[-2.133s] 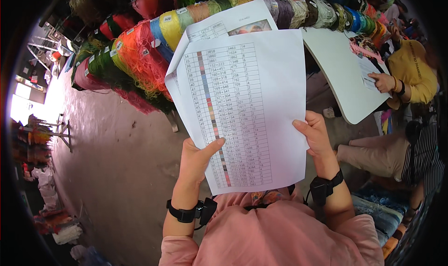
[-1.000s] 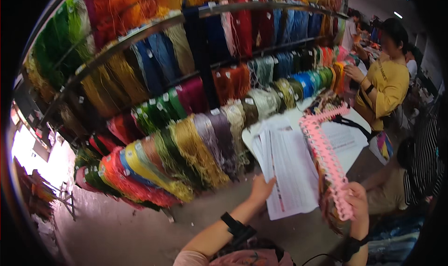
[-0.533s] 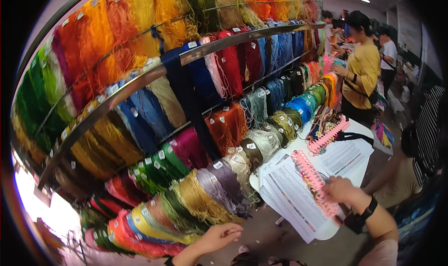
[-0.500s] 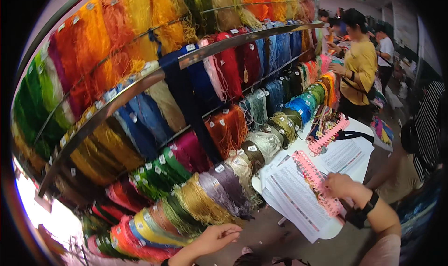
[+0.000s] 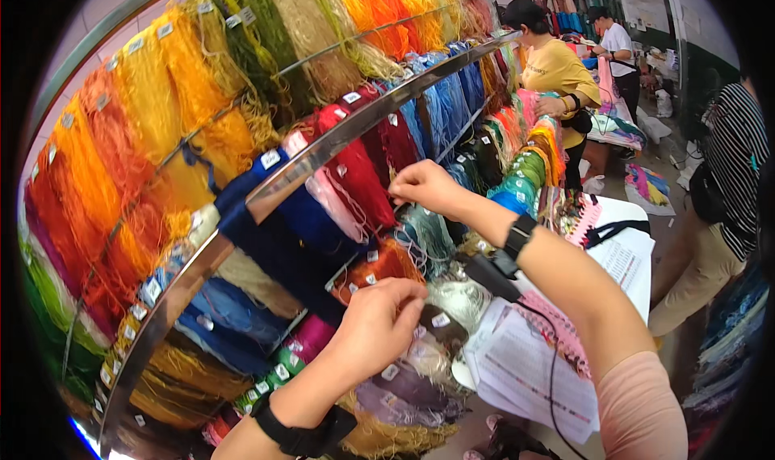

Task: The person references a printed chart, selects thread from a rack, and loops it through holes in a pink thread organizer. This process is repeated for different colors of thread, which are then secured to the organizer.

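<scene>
A white tabletop (image 5: 634,211) stands at right, a pale wall (image 5: 644,4) upper right; silky, stringy thread skeins (image 5: 355,184) hang mid-frame. Beside them, left hand (image 5: 381,321) and, higher, right hand (image 5: 432,187) curl narrowly, grip unclear.

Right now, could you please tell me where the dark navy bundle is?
In the head view, the dark navy bundle hangs left of centre, draped over the metal rail, beside the royal-blue skein and up-left of the left hand.

White labels (image 5: 271,160) on thread skeins (image 5: 141,97), printed sheets (image 5: 525,363), none readable
</scene>
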A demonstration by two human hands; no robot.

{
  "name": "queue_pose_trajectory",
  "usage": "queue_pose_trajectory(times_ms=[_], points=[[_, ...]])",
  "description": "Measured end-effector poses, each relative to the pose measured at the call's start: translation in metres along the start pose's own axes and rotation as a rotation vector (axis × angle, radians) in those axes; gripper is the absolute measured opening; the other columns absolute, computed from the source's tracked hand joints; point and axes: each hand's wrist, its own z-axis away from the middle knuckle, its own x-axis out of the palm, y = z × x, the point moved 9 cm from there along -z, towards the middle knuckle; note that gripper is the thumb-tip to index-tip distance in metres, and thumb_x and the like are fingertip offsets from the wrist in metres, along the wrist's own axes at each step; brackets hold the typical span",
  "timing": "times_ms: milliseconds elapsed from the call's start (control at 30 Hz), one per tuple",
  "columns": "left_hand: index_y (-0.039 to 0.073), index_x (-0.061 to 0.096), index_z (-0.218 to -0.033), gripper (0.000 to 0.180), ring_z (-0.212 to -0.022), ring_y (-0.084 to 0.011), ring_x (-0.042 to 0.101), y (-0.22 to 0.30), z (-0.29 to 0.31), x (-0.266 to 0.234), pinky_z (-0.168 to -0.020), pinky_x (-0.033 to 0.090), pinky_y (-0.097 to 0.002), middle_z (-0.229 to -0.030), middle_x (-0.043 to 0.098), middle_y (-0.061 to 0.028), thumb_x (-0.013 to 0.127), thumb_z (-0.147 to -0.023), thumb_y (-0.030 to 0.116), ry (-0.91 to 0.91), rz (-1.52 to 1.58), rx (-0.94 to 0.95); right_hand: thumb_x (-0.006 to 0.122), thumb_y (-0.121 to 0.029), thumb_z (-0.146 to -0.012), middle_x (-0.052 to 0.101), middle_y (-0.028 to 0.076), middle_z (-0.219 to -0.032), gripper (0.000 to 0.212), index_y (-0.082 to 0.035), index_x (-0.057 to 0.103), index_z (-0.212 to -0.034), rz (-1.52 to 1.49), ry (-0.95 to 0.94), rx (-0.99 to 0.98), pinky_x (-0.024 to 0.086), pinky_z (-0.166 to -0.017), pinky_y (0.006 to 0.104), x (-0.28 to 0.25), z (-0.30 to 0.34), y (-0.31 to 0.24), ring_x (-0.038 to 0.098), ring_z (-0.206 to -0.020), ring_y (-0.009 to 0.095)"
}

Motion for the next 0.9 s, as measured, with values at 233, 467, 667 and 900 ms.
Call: queue_pose_trajectory(times_ms=[233,467,667,900], points=[[-0.004,0.053,-0.079,0.015,-0.081,-0.0305,0.053,-0.03,-0.107,-0.005,-0.07,0.043,-0.0363,-0.085,0.054,-0.0163,0.047,-0.065,-0.001,0.177,-0.621,0.26,0.055,-0.008,-0.068,0.06,0.01,-0.06,0.009,-0.002,0.062,-0.07,0.012,0.252,-0.107,0.047,-0.056,0.0266,-0.009,-0.079,0.005,0.06,-0.056,0.016],[0.002,0.051,-0.085,0.023,-0.097,-0.0202,0.044,-0.08,-0.16,-0.04,-0.086,0.03,-0.0331,-0.093,0.05,-0.0077,0.047,-0.064,0.011,0.314,-1.309,0.148,0.055,-0.006,-0.074,0.06,0.008,-0.067,0.011,0.003,0.059,-0.079,-0.203,0.248,-0.025,0.047,-0.056,0.0231,-0.009,-0.092,0.038,0.057,-0.059,0.012],[0.002,0.052,-0.079,0.02,-0.094,-0.0209,0.046,-0.075,-0.139,-0.047,-0.085,0.031,-0.0338,-0.088,0.05,-0.0082,0.049,-0.062,0.013,0.355,-1.382,0.228,0.06,-0.009,-0.068,0.06,0.01,-0.062,0.013,0.002,0.06,-0.074,0.149,0.392,-0.28,0.046,-0.054,0.0246,-0.009,-0.087,0.01,0.058,-0.056,0.013],[0.002,0.054,-0.078,0.018,-0.099,-0.0218,0.044,-0.076,-0.14,-0.049,-0.087,0.029,-0.0373,-0.093,0.051,-0.0087,0.055,-0.064,0.013,0.274,-1.253,0.127,0.06,-0.008,-0.067,0.059,0.006,-0.064,0.009,0.001,0.059,-0.069,-0.295,0.169,-0.007,0.038,-0.044,0.0208,-0.007,-0.093,0.044,0.05,-0.05,0.009]])
